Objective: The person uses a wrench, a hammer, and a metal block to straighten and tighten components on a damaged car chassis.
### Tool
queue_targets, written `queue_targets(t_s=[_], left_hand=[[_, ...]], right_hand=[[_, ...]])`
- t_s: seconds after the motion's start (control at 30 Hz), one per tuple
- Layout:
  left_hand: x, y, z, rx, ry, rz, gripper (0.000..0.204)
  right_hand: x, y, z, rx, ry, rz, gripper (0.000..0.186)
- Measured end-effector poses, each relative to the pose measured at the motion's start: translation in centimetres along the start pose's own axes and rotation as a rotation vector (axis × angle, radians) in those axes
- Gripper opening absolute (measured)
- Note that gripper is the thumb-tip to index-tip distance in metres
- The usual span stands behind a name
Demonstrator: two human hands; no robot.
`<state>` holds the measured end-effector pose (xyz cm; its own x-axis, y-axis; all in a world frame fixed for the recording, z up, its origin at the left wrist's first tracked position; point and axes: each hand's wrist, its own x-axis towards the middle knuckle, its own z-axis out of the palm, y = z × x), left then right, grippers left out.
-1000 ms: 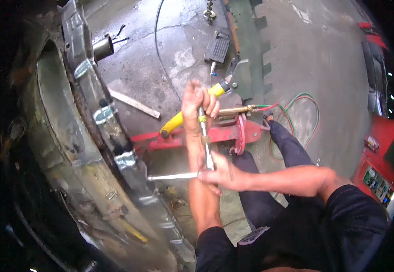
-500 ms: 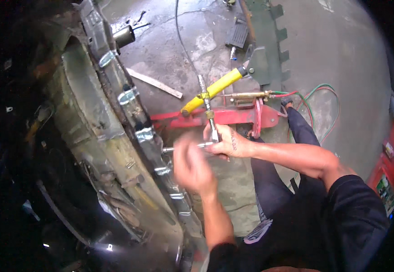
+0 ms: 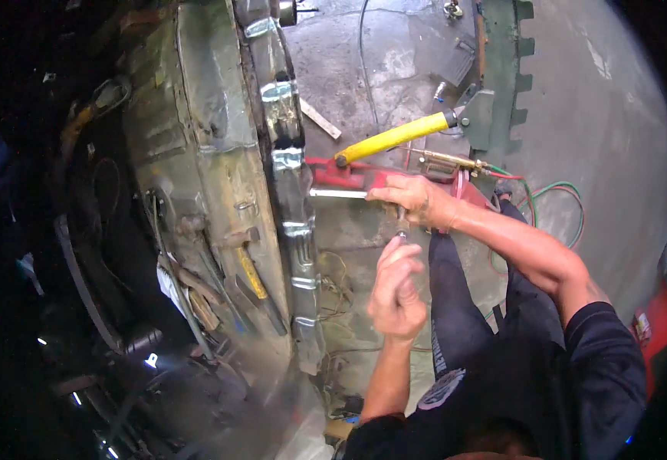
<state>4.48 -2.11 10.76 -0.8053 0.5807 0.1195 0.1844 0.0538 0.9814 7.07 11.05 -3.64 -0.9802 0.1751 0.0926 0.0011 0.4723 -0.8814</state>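
A bright metal extension bar [image 3: 338,194] points left, its far end against the edge of a long metal body panel [image 3: 297,230]. My right hand [image 3: 419,201] is closed around the near end of that bar, where it joins a socket wrench handle [image 3: 402,222]. Most of this handle is hidden; only a short piece shows between my hands. My left hand [image 3: 397,295], nearer to me, has its fingers curled round the handle's lower end. Whether the bar's tip sits on a bolt cannot be seen.
Beyond my hands, a yellow tube [image 3: 399,136] slants over a red metal beam [image 3: 322,170]. A brass gas torch [image 3: 456,161] with red and green hoses [image 3: 575,201] lies right. A yellow-handled hammer [image 3: 251,270] rests on the panel. A green toothed beam [image 3: 498,77] stands far right.
The wrench handle has swung from pointing away to pointing toward me. My left hand, blurred beside the bar before, now grips the handle. The view has shifted left.
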Motion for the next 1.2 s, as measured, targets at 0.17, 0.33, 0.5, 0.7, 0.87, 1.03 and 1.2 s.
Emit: queue_targets(t_s=[0.17,0.33,0.5,0.7,0.87,1.03,1.2], left_hand=[[-0.2,-0.7,-0.1,0.403,0.073,0.359,0.019],[-1.1,-1.1,-0.2,0.41,0.068,0.302,0.021],[-1.7,-0.4,-0.7,0.375,0.072,0.294,0.019],[-8.6,-3.5,-1.0,0.424,0.257,-0.07,0.024],[-12.7,-10.9,0.0,-0.422,0.737,-0.86,0.028],[-10.6,-14.9,-1.1,-0.433,0.462,-0.806,0.034],[-13.3,-9.3,-7.1,-0.213,0.477,-1.014,0.046]], right_hand=[[-0.3,-2.9,1.0,0.781,0.278,0.258,0.073],[-2.1,-5.3,1.2,2.073,0.284,0.813,0.054],[-1.4,-4.5,1.9,1.836,0.24,0.928,0.026],[-0.2,-4.4,-0.9,1.459,0.15,0.788,0.054],[0.2,-4.7,-0.5,1.147,0.046,0.633,0.058],[0.7,-3.3,-0.2,1.734,-0.031,0.684,0.065],[1.2,-1.0,-0.5,1.646,-0.218,0.704,0.039]])
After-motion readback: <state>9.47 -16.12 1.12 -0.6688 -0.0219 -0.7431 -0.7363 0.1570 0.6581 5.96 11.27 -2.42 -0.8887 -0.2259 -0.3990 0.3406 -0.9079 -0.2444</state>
